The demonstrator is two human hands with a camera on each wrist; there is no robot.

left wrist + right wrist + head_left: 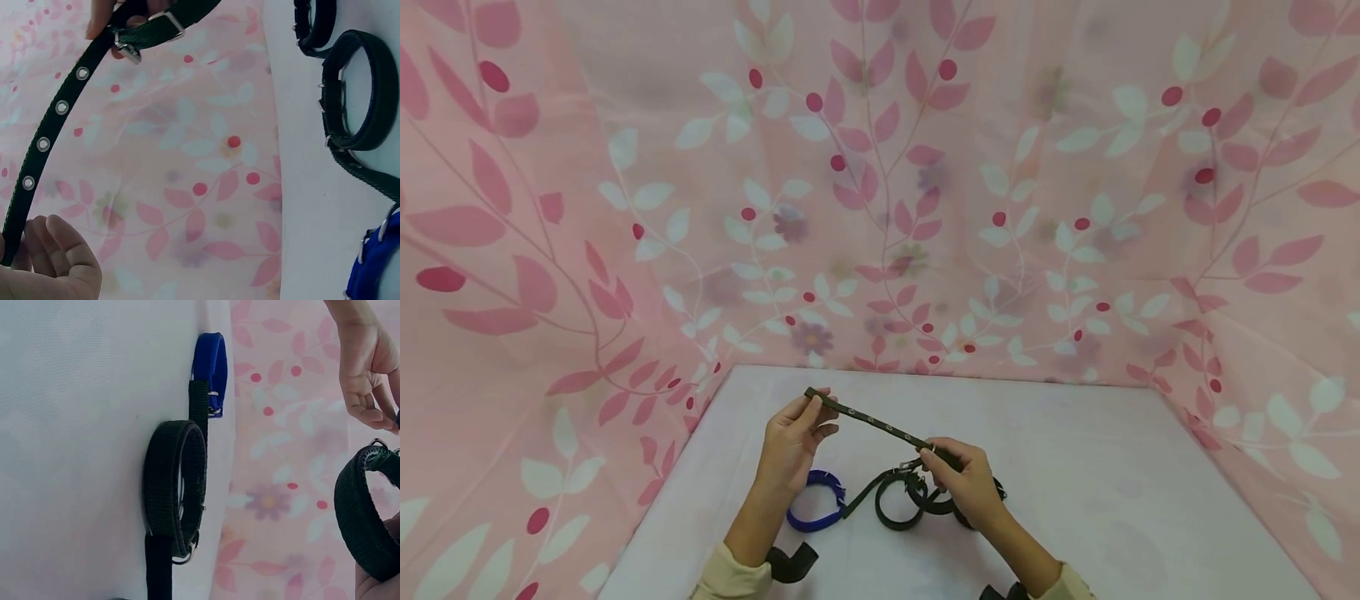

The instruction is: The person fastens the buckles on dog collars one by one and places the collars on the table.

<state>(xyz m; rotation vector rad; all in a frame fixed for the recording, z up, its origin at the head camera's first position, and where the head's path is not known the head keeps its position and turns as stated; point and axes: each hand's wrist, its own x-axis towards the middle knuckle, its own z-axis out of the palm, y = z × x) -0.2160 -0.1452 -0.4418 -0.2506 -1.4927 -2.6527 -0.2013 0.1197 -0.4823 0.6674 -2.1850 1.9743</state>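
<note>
Between my two hands a dark green collar is stretched above the table, sloping down to the right. Metal eyelets run along its strap. My left hand pinches the free tip between thumb and fingers. At the other end my right hand grips the strap by its metal buckle. The padded loop of this collar curves beside the right hand in the right wrist view. Below, a blue collar and several dark green collars lie on the table, the right-hand ones partly hidden by my right hand.
A white-covered table spreads under the hands. Pink leaf-patterned cloth hangs behind it and on both sides. A black band piece sits at my left wrist, and another dark piece shows at the right wrist.
</note>
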